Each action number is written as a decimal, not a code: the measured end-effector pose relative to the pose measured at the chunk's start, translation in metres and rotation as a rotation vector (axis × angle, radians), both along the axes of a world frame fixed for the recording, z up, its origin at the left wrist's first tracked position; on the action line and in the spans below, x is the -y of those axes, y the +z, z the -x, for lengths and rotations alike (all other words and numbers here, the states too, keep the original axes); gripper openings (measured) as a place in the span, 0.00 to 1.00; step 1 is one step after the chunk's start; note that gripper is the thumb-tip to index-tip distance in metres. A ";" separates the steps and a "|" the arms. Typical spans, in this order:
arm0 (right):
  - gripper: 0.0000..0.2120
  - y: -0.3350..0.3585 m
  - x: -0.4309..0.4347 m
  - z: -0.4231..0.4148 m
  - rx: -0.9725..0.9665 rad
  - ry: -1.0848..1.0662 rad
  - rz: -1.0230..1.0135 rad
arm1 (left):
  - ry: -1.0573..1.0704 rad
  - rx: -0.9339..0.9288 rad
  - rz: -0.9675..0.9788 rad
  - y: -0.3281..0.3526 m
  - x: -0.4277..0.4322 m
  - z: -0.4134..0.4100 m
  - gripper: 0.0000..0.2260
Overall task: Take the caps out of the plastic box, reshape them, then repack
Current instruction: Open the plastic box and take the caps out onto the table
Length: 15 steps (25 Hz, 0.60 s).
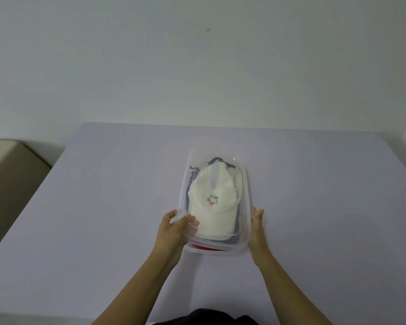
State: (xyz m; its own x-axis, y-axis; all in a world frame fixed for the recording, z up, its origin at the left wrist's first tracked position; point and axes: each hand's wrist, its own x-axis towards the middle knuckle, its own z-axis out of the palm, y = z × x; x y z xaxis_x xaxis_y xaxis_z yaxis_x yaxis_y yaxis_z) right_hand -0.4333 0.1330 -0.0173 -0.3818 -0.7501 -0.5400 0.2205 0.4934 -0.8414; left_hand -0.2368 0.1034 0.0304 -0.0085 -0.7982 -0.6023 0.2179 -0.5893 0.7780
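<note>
The left hand (174, 228) grips the near left corner of the box (247, 184). Its fingers (188, 219) curl over the rim onto the top, and the thumb lies along the outer side of the left wall. The right hand (257, 233) lies flat against the near end of the right wall, with fingers straight, close together and pointing toward the far edge of the surface (103, 207). It presses the box and does not wrap round it. Both forearms are bare and reach up from the near edge, coming closer together toward the box. The wrists are roughly level with the box's near end.

The box is clear plastic and sits about midway between the left and right edges of the surface, its long side running from near to far. Whether it rests on the surface or is slightly lifted cannot be told.

Inside, a white cap (217, 214) lies on top with its brim toward the person and a small multicoloured logo (212, 200) on its front. A dark cap (218, 159) shows behind and beneath it at the far end. A red cap (204, 248) shows at the bottom of the near end.

The surface is pale lavender and its far edge meets a plain wall (197, 66). A beige block (10, 174) stands beyond the left edge. Dark cloth (209, 317) shows at the near edge, between the forearms.
</note>
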 end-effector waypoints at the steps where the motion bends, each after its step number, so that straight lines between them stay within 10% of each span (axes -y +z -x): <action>1: 0.40 -0.001 0.000 0.001 0.028 -0.013 -0.007 | 0.053 -0.093 0.010 0.003 0.004 -0.004 0.17; 15: 0.28 -0.013 -0.004 -0.010 -0.466 0.218 -0.166 | 0.265 -0.071 0.013 -0.041 0.062 -0.174 0.14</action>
State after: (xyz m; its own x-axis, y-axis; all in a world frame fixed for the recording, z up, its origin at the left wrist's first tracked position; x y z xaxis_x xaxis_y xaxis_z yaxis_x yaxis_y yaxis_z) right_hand -0.4228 0.1367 -0.0303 -0.4543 -0.7576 -0.4687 -0.2800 0.6209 -0.7322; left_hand -0.0633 0.0418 -0.0103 0.1597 -0.7860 -0.5973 0.4169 -0.4947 0.7625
